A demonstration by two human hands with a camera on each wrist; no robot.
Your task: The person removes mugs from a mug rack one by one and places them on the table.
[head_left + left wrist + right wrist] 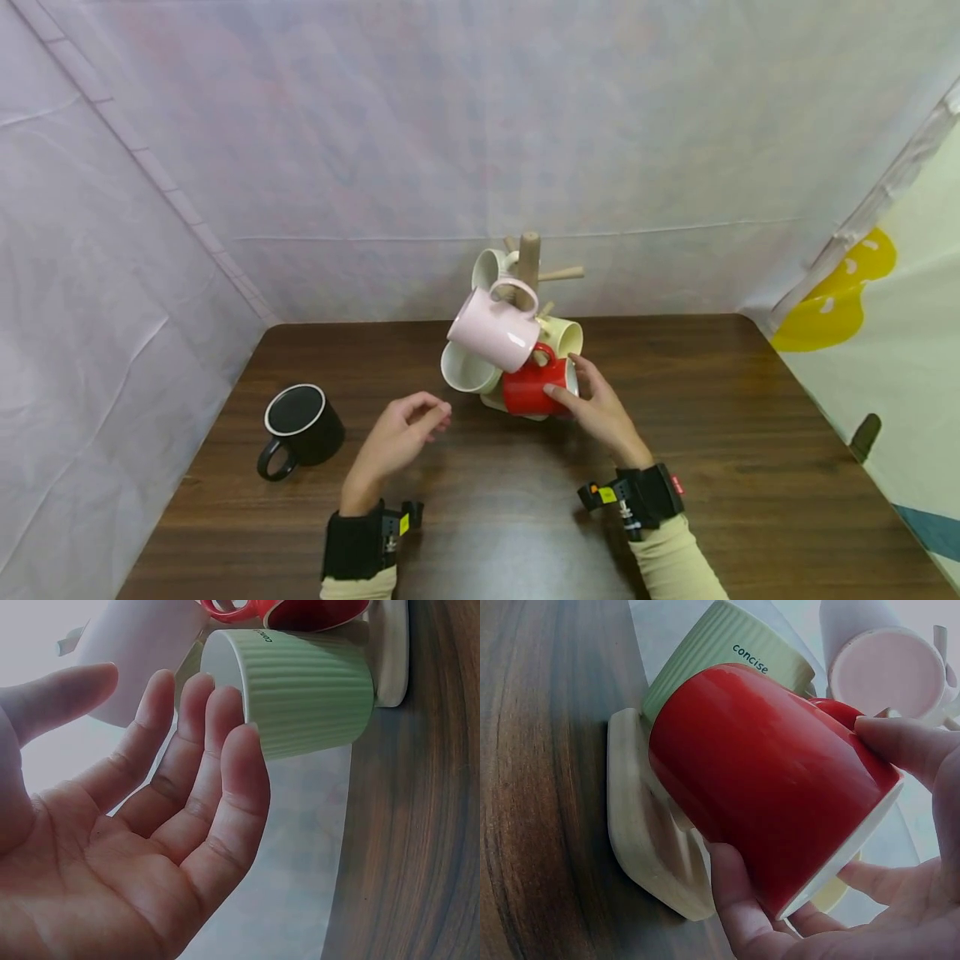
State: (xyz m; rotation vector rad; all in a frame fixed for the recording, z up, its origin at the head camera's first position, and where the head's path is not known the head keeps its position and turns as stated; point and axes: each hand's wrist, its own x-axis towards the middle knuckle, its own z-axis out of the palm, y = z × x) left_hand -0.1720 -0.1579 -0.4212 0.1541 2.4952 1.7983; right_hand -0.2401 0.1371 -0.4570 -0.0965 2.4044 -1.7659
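Note:
My right hand [606, 417] holds a red mug [765, 772] around its open end, thumb and fingers about the white rim. The mug lies tilted at the front of a wooden mug tree [529, 258], its handle turned upward by a peg. My left hand [397, 437] is left of the tree with nothing in it, fingers loosely bent. In the left wrist view those fingers overlap a pale green ribbed mug [311, 694] hanging low on the tree. Above the red mug hangs a pink mug [491, 329], tilted on its peg.
A yellow mug [568, 337] and a white mug [486, 268] also hang on the tree. One upper right peg [562, 273] is bare. A black mug [315, 433] stands upright at the left of the brown wooden table [750, 433]. Pale curtains surround the table behind and beside it.

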